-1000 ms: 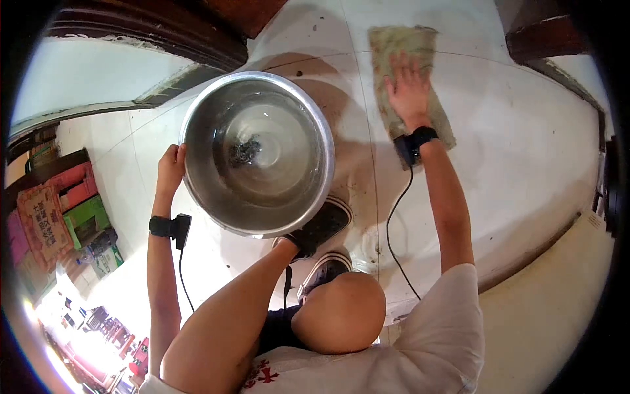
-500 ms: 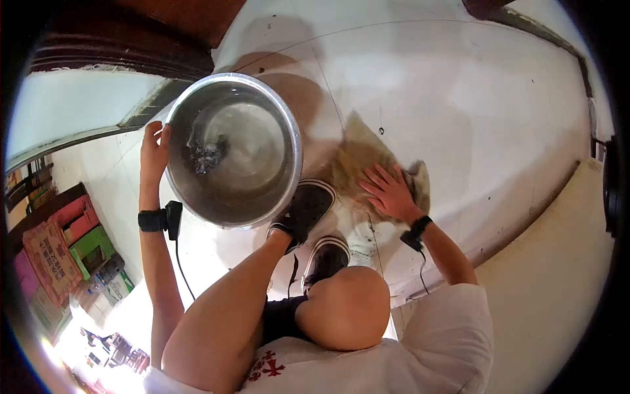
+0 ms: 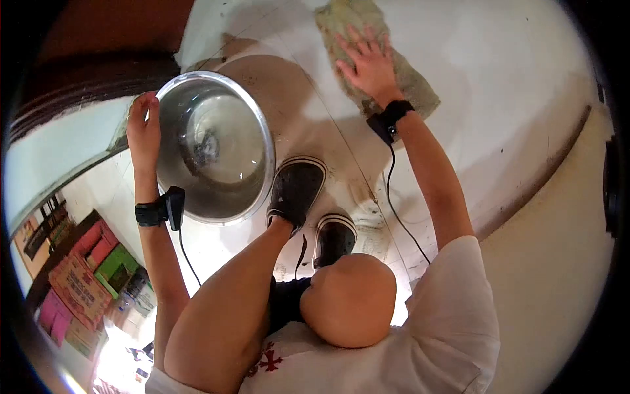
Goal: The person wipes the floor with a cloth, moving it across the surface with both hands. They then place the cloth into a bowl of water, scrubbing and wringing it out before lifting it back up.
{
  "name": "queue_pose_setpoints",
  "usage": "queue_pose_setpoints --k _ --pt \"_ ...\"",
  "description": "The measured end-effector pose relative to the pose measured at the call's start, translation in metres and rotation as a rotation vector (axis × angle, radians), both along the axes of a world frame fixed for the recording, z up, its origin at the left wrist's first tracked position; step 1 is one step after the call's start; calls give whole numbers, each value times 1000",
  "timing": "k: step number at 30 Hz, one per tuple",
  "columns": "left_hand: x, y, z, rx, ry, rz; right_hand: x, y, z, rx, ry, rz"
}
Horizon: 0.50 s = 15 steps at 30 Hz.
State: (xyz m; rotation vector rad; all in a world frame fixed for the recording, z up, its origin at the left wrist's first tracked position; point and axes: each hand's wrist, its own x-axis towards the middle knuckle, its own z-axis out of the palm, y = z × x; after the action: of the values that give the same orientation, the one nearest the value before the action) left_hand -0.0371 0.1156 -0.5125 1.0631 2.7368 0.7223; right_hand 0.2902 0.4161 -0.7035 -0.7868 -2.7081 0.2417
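Left hand point(image 3: 144, 131) meets the rim of a water-filled basin point(image 3: 216, 148) at its right, grip unclear. Wiping looks unfinished: smudges point(image 3: 369, 220) remain bodyward of the right hand point(image 3: 374, 72), spread flat atop a cloth point(image 3: 412, 85) that lay rumpled closer to the body 0.5 seconds earlier.

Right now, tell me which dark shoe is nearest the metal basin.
The left shoe: it sits beside the basin; the right shoe is farther off.
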Motion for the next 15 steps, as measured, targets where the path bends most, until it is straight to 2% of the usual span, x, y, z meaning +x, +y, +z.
queue_pose_setpoints --k 3,6,8,9,15 --pt "26 32 7 -7 -32 -117 43 -37 8 -107 14 43" --pt "45 60 14 2 -84 -185 97 -102 22 -265 -73 -43" --pt "61 74 17 -6 -123 -209 130 -139 33 -323 -92 -141" --pt "83 85 33 1 -124 -221 157 -154 46 -331 -80 -207" --pt "120 126 38 -79 -108 -430 293 -247 22 -275 -265 -656"
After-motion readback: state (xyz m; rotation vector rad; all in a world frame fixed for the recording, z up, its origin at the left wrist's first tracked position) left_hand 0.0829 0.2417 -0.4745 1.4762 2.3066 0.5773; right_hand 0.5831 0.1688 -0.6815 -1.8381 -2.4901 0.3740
